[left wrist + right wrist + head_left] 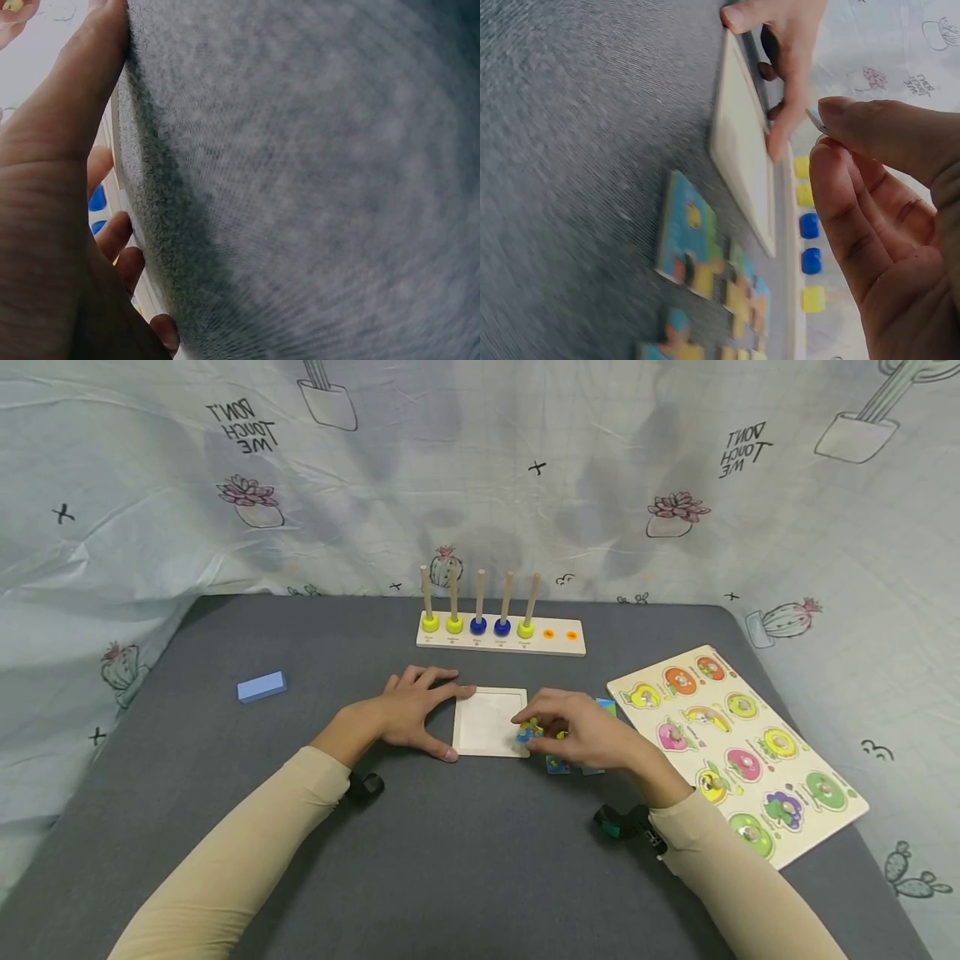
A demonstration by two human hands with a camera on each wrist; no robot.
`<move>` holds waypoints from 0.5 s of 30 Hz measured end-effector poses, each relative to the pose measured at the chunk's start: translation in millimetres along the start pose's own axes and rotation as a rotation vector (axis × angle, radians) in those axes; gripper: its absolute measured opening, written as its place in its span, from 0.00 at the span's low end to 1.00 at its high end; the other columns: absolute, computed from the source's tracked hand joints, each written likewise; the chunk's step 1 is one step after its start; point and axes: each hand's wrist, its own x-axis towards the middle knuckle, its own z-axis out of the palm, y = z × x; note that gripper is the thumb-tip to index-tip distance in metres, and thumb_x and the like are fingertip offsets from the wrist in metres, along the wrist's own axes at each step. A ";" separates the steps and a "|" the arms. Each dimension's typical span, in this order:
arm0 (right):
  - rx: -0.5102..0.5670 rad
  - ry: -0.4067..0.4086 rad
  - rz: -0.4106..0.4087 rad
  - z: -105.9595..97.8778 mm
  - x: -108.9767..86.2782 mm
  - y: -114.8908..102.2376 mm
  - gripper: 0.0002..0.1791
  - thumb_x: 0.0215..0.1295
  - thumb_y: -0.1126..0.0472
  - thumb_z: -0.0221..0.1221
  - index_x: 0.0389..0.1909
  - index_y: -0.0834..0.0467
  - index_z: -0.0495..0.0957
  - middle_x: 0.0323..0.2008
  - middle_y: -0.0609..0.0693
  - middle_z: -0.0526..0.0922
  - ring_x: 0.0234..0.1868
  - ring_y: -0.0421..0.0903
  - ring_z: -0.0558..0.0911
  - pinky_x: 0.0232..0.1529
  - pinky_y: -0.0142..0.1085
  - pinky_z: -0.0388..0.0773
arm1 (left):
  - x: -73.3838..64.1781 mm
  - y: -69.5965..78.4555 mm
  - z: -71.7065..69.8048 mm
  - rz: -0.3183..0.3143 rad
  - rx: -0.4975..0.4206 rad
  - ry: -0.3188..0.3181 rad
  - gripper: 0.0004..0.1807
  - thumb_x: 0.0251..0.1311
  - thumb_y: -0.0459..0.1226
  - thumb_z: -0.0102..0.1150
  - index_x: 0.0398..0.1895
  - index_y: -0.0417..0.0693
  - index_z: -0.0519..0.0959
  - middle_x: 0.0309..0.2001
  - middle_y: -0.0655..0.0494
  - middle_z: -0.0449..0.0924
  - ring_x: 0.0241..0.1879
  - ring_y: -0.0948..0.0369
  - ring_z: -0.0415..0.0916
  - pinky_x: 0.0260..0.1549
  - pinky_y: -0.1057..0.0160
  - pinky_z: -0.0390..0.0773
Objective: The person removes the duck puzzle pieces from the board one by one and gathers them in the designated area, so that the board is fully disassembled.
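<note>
A shallow, light wooden puzzle tray [487, 724] lies on the grey table. My left hand [408, 710] rests at its left side, thumb and index finger spread to two corners. Over the tray's right edge, my right hand [585, 728] pinches a small blue jigsaw piece [528, 732] between thumb and fingers. The right wrist view shows that piece edge-on as a thin sliver [816, 120] at the fingertips. More jigsaw pieces [684, 229] with colourful pictures lie on the table beside the tray, partly hidden under the right hand in the head view.
Behind the tray stands a wooden peg board [501, 644] with yellow and blue rings on upright pegs. A large fruit puzzle board [806, 832] lies at the right, close to my right forearm. Far left is a blue block [262, 687]. A printed curtain [480, 460] hangs behind the table.
</note>
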 end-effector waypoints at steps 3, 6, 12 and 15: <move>-0.007 0.022 0.000 -8.5 -3.8 -2.4 0.18 0.66 0.65 0.69 0.56 0.57 0.83 0.49 0.51 0.83 0.40 0.40 0.83 0.46 0.36 0.84 | -0.4 0.9 -0.3 0.006 -0.002 0.003 0.59 0.45 0.76 0.66 0.81 0.78 0.53 0.83 0.57 0.43 0.76 0.45 0.44 0.64 0.37 0.55; -0.039 0.038 0.014 -16.6 -6.6 -5.6 0.18 0.67 0.64 0.69 0.56 0.53 0.84 0.49 0.48 0.83 0.38 0.40 0.82 0.45 0.36 0.84 | -1.4 1.3 -0.3 0.008 -0.002 0.006 0.59 0.46 0.75 0.66 0.81 0.78 0.53 0.83 0.57 0.43 0.75 0.46 0.46 0.62 0.39 0.56; -0.055 0.042 0.023 -23.4 -11.3 -8.5 0.17 0.67 0.62 0.69 0.56 0.52 0.84 0.47 0.45 0.83 0.36 0.39 0.80 0.46 0.36 0.83 | -2.0 -0.6 0.9 0.006 -0.004 0.012 0.59 0.45 0.76 0.66 0.81 0.80 0.52 0.83 0.59 0.44 0.74 0.48 0.47 0.61 0.41 0.57; -0.029 0.042 0.017 -23.0 -13.6 -7.6 0.17 0.68 0.63 0.68 0.56 0.53 0.84 0.46 0.46 0.82 0.36 0.39 0.82 0.45 0.36 0.84 | -2.8 -2.4 1.3 0.009 -0.006 0.019 0.59 0.45 0.76 0.66 0.81 0.80 0.52 0.83 0.59 0.44 0.74 0.48 0.47 0.62 0.40 0.57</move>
